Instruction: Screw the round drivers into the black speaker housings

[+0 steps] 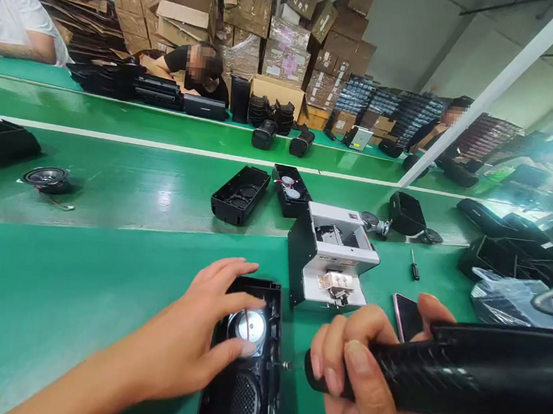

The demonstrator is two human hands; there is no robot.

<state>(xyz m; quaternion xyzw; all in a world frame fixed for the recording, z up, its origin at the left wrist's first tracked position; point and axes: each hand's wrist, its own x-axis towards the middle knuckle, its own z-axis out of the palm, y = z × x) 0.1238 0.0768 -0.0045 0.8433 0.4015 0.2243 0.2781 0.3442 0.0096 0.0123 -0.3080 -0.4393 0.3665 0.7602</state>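
With the left hand [201, 334] spread in a loose arch, fingers apart from the thumb, over and around a round speaker [251, 326] set in a black housing [264, 372]. Not clamped on anything, as far as visible; whether pressing lightly or only hovering, not possible to say. Perhaps arched in this way to steady the speaker without covering its silver back or its red wire [247, 322]. In the same housing, nearer to the body, a round grille [244, 404].

In the right hand [370, 375], a long black tool [476, 373], wrapped firmly by the fingers. Held up and slanting away to the right, with the blunt end toward the housing, probably to keep clear of the work lying below.

Just beyond, on the green table [101, 281], a white and black machine [350, 254]. To the right of it, a phone [407, 316] and a screwdriver [415, 269], maybe put there for easy reach. Farther back, two more housings [240, 197], side by side, and at far left a loose speaker [46, 177] lying with its cable.

On the machine's front, small dark letters, too blurred to read with certainty. On the stacked cartons [286, 63], printed labels and pinkish marks, too small for reading. On a long black box [205, 107] near a co-worker, a pale mark, likely a brand, also unreadable.
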